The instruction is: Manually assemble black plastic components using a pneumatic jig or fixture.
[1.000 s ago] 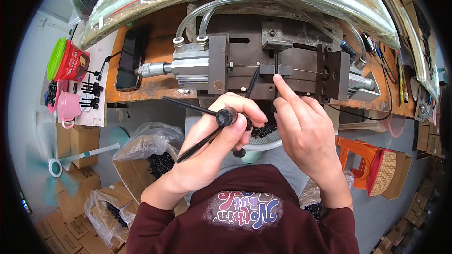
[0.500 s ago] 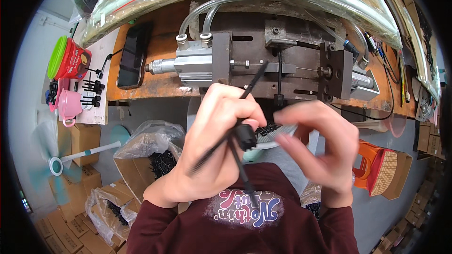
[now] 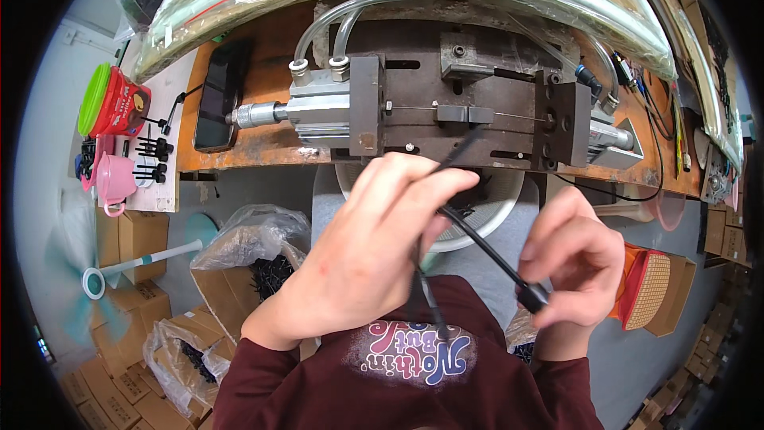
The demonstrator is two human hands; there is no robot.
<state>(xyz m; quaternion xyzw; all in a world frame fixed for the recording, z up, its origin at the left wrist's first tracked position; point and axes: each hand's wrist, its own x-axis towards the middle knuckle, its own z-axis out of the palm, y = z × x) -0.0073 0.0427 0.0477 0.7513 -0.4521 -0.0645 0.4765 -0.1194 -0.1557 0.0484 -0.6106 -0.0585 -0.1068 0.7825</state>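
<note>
My left hand (image 3: pixel 370 231) is closed around black cable ties in front of the bench. One dark strap (image 3: pixel 460 150) sticks up past its fingers, blurred, and another strap end (image 3: pixel 430 302) hangs below them. My right hand (image 3: pixel 577 259) pinches the blocky head of a black cable tie (image 3: pixel 489 248), whose strap slants up and left to the left hand's fingertips. Beyond the hands is a metal fixture (image 3: pixel 414 131) with two small grey blocks (image 3: pixel 465 115) meeting at its middle on a thin rod. How many ties the left hand holds is hidden.
A white basket (image 3: pixel 509 211) with black parts sits on my lap below the hands. Air cylinders (image 3: pixel 322 115) with clear hoses flank the fixture. A phone (image 3: pixel 221 95), pink cup (image 3: pixel 117 179) and red tub (image 3: pixel 123 103) stand left. A fan (image 3: pixel 94 283) and open boxes (image 3: pixel 231 295) are lower left.
The black tie lying across the fixture is gone from it, and the grey blocks show fully. My right hand has moved right and down and now grips a tie's head.
</note>
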